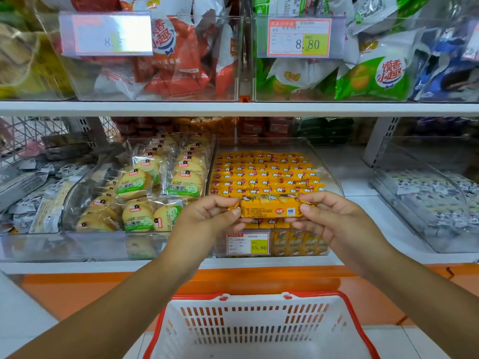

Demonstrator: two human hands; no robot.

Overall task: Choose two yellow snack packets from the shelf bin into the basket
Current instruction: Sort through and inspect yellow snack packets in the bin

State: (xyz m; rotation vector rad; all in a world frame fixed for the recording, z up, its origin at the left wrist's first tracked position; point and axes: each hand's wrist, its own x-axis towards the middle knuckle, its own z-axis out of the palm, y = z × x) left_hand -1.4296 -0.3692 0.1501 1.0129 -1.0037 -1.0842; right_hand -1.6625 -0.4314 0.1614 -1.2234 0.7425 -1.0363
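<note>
Left hand (210, 216) and right hand (334, 220) pinch one yellow packet (270, 209) by its ends, just over the bin (333, 174) front; a slack pinch could drop it outside the basket (259, 296) below.

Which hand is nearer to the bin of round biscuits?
Left. The left hand is just beside the biscuits, pinching one end of the yellow packet; the right hand pinches the far end.
</note>
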